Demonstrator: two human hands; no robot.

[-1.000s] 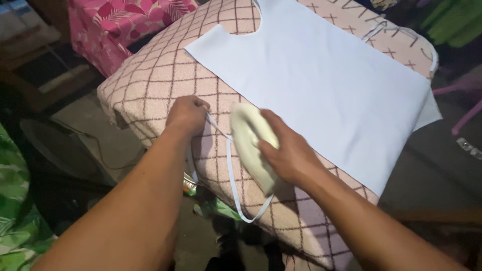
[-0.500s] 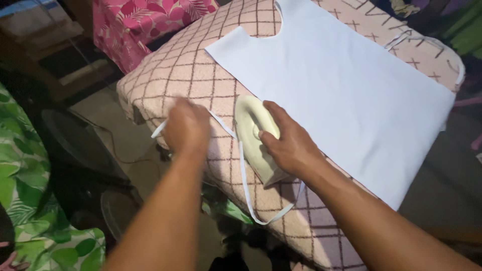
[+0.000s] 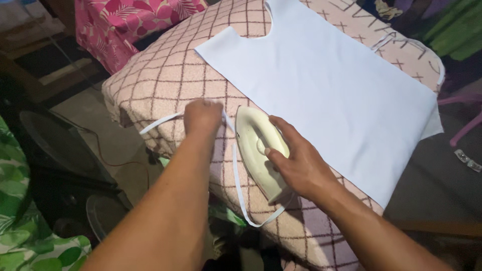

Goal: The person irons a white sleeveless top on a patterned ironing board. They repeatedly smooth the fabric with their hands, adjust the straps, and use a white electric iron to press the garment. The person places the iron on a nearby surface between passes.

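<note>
The strap is a narrow white band lying on the pad near its front edge; one end runs left from under the left hand over the pad's edge, the rest passes beside the iron and loops down off the front. It looks limp, light and thin, so it likely slides and twists easily; the sensible hold is a pinch close to the iron's tip, pulling it taut and flat. The left hand does just that: fingers curled shut, pinching the strap just left of the iron's nose.

The iron, cream-coloured, sits sole down on the pad with its point away from the person. It is rigid, probably fairly heavy and hot underneath, so the handle on top is the only place to take it. The right hand lies over that handle, fingers wrapped round it, thumb along the near side.

Just beyond the iron a pale blue cut cloth lies flat on the pad, with a scooped neckline at its far end; it looks soft and wrinkle-free. The pad itself is a pink towel-like cover with a brown diamond grid.

No container shows clearly. At far left, a pink floral cloth lies beyond the pad and a green leaf-print cloth lies low down; a fan stands in the dark on the floor
</note>
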